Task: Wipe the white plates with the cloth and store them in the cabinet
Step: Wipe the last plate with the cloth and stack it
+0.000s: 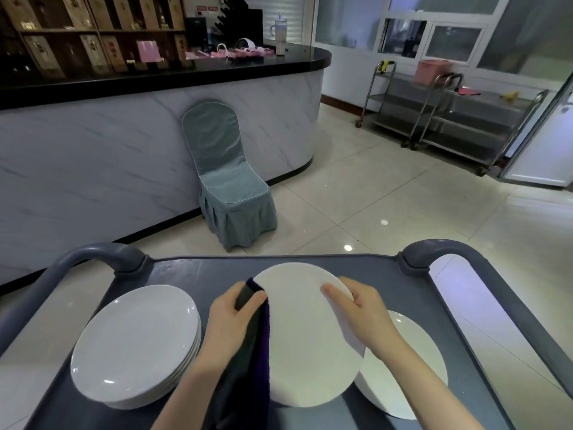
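Note:
A white plate (305,339) is held tilted above the dark grey cart (192,274). My right hand (362,311) grips its right rim, fingers spread over the face. My left hand (231,315) pinches a dark purple cloth (251,367) against the plate's left edge, and the cloth hangs down from there. A stack of white plates (133,346) lies on the cart's left side. One more white plate (409,364) lies on the right, partly hidden behind the held plate and my right forearm. No cabinet is in view.
The cart has curved grey handles at left (93,256) and right (449,249). A chair with a teal cover (229,187) stands against a marble-look counter (124,144). Steel trolleys (449,116) stand at the back right on tiled floor.

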Motion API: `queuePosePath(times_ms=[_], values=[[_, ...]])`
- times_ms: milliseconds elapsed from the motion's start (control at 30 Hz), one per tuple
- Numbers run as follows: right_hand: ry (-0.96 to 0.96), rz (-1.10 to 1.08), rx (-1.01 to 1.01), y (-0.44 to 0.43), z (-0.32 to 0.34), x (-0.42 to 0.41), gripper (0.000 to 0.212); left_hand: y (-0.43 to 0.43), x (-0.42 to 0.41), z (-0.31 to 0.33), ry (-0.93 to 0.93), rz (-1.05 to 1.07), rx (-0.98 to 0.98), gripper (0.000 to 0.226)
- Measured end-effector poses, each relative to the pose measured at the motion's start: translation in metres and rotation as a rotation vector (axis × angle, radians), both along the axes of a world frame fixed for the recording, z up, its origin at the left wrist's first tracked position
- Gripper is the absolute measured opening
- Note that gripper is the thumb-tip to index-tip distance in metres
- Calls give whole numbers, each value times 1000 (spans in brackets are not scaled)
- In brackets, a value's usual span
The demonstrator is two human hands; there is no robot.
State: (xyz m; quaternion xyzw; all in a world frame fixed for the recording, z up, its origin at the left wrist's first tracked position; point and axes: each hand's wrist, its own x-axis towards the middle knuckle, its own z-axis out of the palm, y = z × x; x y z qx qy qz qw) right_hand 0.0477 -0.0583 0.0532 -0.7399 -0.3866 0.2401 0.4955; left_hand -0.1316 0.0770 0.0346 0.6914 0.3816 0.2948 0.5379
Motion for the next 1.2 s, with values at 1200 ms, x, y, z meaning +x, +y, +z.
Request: queuePosePath(times_ms=[1200], values=[[171,-171,238,13,4,-8,33,-25,11,-18,-137,340,-393,20]])
